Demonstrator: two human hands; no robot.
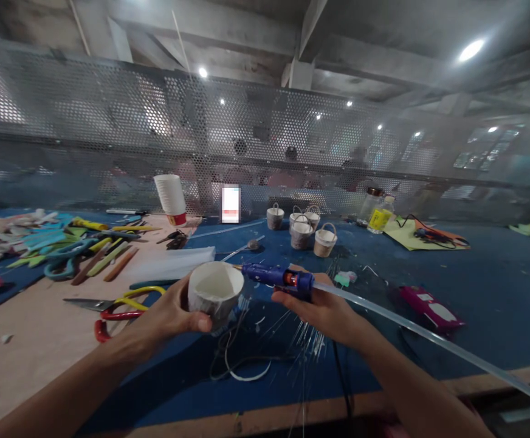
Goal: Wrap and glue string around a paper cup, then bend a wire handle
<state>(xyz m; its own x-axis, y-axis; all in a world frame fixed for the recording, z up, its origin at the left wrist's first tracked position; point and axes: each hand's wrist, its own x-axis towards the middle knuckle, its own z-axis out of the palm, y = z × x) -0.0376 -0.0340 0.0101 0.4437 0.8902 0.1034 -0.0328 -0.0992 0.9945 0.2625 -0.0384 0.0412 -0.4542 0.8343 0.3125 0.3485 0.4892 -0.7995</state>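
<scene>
My left hand (pixel 178 313) is closed around a whitish-grey paper cup (pixel 214 304), tilted so that its open mouth shows. In my right hand (pixel 320 307) is a blue hot glue gun (pixel 269 275), its nozzle pointing left at the cup's upper rim; whether it touches cannot be made out. A long translucent glue stick (pixel 411 330) runs out of the gun's back toward the lower right. Beneath the hands, a white strip (pixel 249 377) and thin glue strands (pixel 308 340) lie on the blue table (pixel 165 377).
Several small handled baskets (pixel 324 242) stand behind the gun. At left are red-and-yellow scissors (pixel 123 307), blue scissors (pixel 67 258), craft sticks (pixel 119 264) and stacked paper cups (pixel 171 198). A magenta object (pixel 430 309) and a yellow-labelled bottle (pixel 380 218) sit at right. Perforated metal panels (pixel 110 121) rise behind.
</scene>
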